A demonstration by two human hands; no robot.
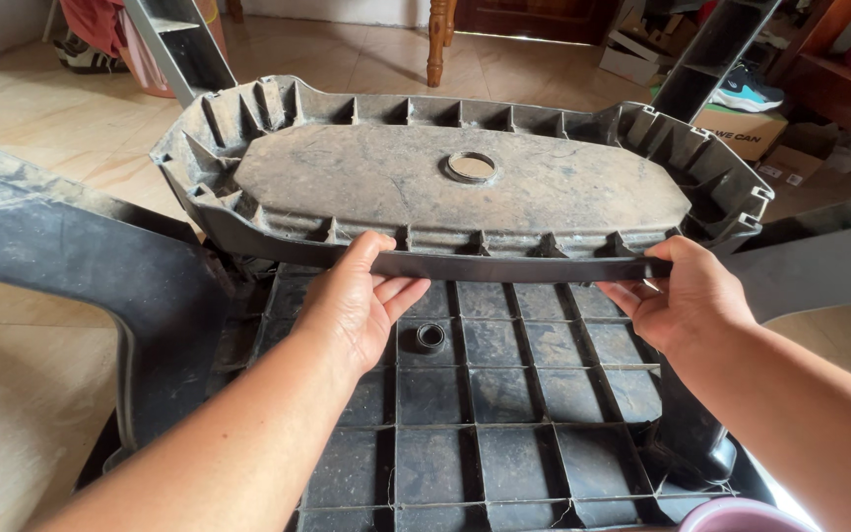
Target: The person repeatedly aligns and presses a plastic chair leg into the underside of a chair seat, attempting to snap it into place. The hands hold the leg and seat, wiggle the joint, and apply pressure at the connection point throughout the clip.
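Note:
A dusty grey plastic panel, oval with ribbed rim and a round hole in its middle, is tilted up in front of me. My left hand grips its near edge left of centre, thumb on top. My right hand grips the same edge at the right end. Below the panel lies a larger dark plastic piece with a grid of square ribs and a small round socket.
Two dark plastic legs rise at the back. A curved dark part extends left. Cardboard boxes, shoes and a wooden furniture leg stand on the tiled floor beyond. A pink rim shows at the bottom right.

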